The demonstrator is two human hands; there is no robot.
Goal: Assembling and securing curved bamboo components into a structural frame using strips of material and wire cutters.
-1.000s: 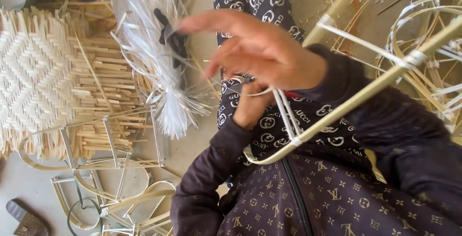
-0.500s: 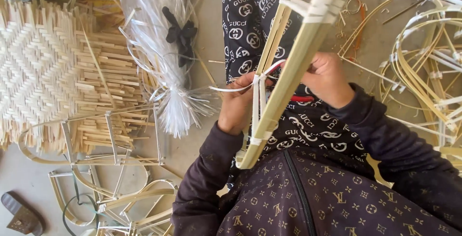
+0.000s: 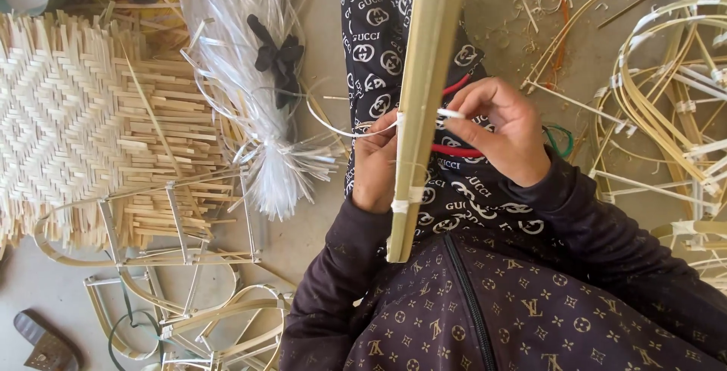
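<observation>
A bundle of bamboo strips (image 3: 420, 106), bound with white plastic strip at the top and near the bottom, stands almost upright in front of my lap. My left hand (image 3: 375, 166) grips it from the left side at mid height. My right hand (image 3: 500, 132) is on its right side, fingers pinching a thin white plastic strip (image 3: 344, 127) that loops out to the left and passes round the bamboo. Both arms wear dark patterned sleeves.
A woven bamboo mat (image 3: 83, 125) lies at left. A bunch of white plastic strips (image 3: 250, 83) tied with a black band lies beside it. Bent bamboo frames lie at lower left (image 3: 174, 280) and at right (image 3: 666, 106). A sandal (image 3: 45, 344) is in the bottom left corner.
The bamboo bundle has swung from a slant to nearly upright. My right hand came down from in front of it and now pinches the white strip at its right side.
</observation>
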